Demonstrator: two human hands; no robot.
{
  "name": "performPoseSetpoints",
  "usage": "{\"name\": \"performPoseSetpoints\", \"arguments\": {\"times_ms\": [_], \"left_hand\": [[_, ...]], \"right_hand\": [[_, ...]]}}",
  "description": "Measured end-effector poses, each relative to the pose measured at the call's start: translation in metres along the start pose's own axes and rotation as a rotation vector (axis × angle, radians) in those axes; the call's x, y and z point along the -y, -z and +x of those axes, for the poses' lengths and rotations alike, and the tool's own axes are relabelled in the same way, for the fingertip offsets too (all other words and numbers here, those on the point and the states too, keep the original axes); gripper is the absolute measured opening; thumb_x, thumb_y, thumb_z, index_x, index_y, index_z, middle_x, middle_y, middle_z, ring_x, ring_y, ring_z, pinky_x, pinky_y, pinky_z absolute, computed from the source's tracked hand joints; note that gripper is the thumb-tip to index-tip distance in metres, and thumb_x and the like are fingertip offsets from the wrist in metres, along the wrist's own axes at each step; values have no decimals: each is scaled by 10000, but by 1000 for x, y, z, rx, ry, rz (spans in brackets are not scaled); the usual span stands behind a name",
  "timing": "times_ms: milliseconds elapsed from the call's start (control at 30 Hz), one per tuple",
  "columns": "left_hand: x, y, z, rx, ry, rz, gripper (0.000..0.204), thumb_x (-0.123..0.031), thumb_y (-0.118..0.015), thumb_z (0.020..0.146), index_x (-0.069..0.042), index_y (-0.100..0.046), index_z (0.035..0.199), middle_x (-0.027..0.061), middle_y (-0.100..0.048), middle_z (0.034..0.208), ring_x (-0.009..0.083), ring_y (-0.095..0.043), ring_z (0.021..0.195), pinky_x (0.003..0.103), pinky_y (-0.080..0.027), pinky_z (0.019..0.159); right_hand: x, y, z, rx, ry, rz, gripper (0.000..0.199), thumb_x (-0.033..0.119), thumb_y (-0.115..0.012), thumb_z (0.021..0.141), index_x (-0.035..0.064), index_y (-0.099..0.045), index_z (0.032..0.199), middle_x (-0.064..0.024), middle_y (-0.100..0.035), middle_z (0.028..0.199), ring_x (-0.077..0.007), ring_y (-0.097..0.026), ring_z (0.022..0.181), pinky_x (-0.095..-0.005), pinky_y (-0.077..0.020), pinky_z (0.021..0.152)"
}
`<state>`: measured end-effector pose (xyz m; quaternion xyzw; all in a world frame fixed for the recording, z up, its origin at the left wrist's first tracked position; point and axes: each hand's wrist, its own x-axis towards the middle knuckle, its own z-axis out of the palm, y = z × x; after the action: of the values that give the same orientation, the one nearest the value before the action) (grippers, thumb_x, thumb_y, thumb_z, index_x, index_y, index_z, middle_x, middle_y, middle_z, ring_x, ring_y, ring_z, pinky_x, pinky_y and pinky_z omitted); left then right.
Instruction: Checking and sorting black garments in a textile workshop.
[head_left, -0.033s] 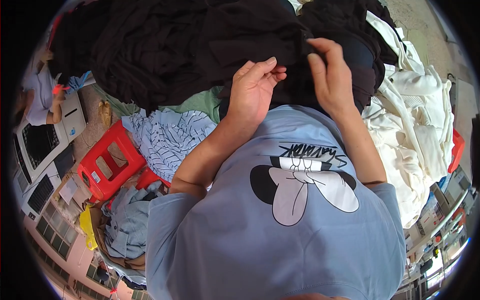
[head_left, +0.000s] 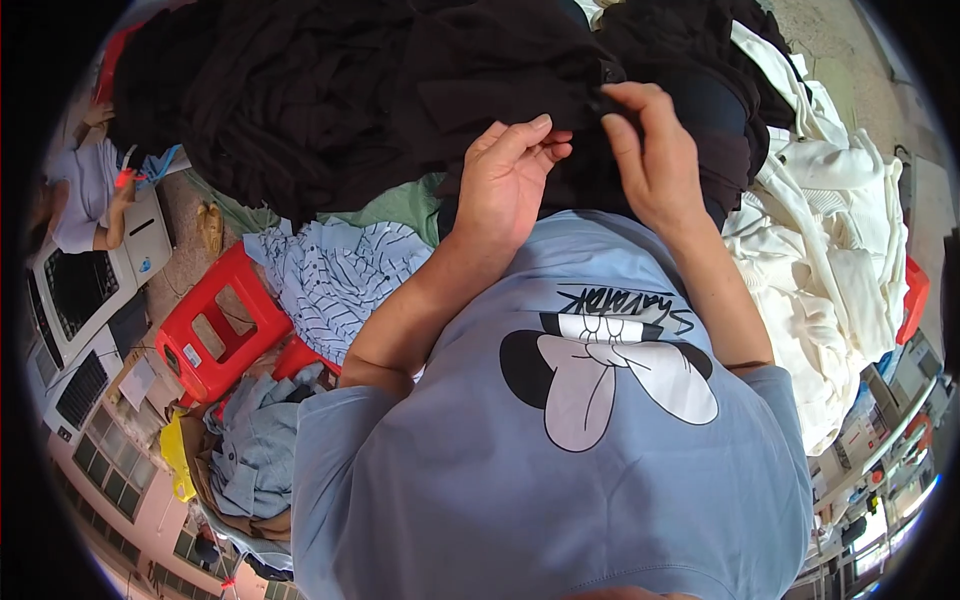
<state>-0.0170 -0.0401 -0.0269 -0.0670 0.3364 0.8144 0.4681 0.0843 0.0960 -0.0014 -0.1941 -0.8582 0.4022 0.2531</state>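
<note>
A black garment (head_left: 520,70) lies spread in front of me, part of a big heap of dark clothes (head_left: 290,100). My left hand (head_left: 510,175) rests on it with the fingers curled over a fold of the fabric. Just to the right, my right hand (head_left: 650,160) pinches an edge of the same black garment between thumb and fingers. Both forearms rise from my light blue printed shirt (head_left: 560,470), which fills the lower middle of the view.
A heap of cream-white clothes (head_left: 840,270) lies at the right. At the left are a striped blue-white garment (head_left: 330,280), a green cloth (head_left: 390,205), a red plastic stool (head_left: 215,325) and pale blue clothes (head_left: 250,450). Another person (head_left: 85,195) sits far left.
</note>
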Motion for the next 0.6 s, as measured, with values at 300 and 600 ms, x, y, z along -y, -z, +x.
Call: {"name": "performPoseSetpoints", "arguments": {"times_ms": [300,600], "left_hand": [[-1,2,2,39,63,-99,124,-46,-555,885,20,-657,910,126,-667,949,213,-619,916,345,-490,866],[2,1,3,78,-17,-25,131,-28,-567,868,35,-679,898,138,-685,951,227,-640,936,355,-507,895]], "right_hand": [[3,-8,-7,91,81,-141,213,84,-651,845,50,-570,1040,-98,-586,871,-273,-622,744,-336,-493,615],[5,-6,-5,15,163,-283,210,83,-674,810,60,-580,996,-71,-583,806,-245,-616,722,-320,-484,592]]}}
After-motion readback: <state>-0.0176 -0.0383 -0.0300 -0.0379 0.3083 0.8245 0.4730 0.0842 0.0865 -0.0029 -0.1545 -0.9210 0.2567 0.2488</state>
